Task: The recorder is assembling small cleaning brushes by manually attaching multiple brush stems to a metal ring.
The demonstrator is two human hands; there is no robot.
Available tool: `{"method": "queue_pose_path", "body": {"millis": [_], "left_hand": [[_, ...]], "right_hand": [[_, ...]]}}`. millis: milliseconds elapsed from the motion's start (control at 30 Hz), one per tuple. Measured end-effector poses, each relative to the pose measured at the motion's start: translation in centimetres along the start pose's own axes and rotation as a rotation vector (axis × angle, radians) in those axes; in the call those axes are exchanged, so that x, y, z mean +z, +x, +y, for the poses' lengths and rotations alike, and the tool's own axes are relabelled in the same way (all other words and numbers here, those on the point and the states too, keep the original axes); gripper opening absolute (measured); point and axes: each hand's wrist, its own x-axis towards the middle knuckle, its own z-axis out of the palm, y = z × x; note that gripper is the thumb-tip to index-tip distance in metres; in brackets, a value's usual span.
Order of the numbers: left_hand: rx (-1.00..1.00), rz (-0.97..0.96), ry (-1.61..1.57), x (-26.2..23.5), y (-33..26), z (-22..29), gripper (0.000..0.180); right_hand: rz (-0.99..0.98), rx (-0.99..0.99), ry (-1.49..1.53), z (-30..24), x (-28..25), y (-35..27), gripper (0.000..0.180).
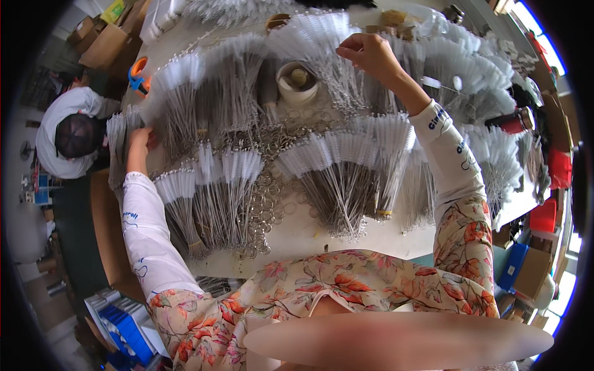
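Observation:
Bundles of thin wire brushes with white bristle heads (179, 71) and looped wire ends cover the white table. At the far left, my left hand (141, 141) reaches among them, beside a brush bundle (117, 145). Its fingers are curled in, and what they hold, if anything, is hidden. My right hand (371, 54) is raised over the back row, next to a fanned brush bundle (315, 40). Thumb and fingertips there come together in a pinch; I cannot make out anything between them. Loose metal rings (263, 204) lie between the front bundles.
A white round container (297, 83) stands among the back bundles. Orange-handled scissors (139, 77) lie at the left edge. A dark red cylinder (513, 122) is on the right. Another person (71, 133) sits left of the table. Cardboard boxes (108, 46) stand beyond the far left corner.

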Motion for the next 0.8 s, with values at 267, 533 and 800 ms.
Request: {"method": "queue_pose_path", "body": {"millis": [267,533,800], "left_hand": [[0.876,0.174,-0.234,3.4,-12.2,10.9,0.019],[0.861,-0.259,0.573,13.1,-12.0,9.5,0.025],[0.701,-0.280,0.580,15.9,-15.6,10.8,0.015]], "right_hand": [[0.328,-0.060,0.118,0.2,-0.5,0.9,0.022],[0.420,-0.187,0.405,-0.1,-11.2,-2.0,0.015],[0.243,-0.148,-0.632,13.2,-14.7,-11.2,0.018]]}}
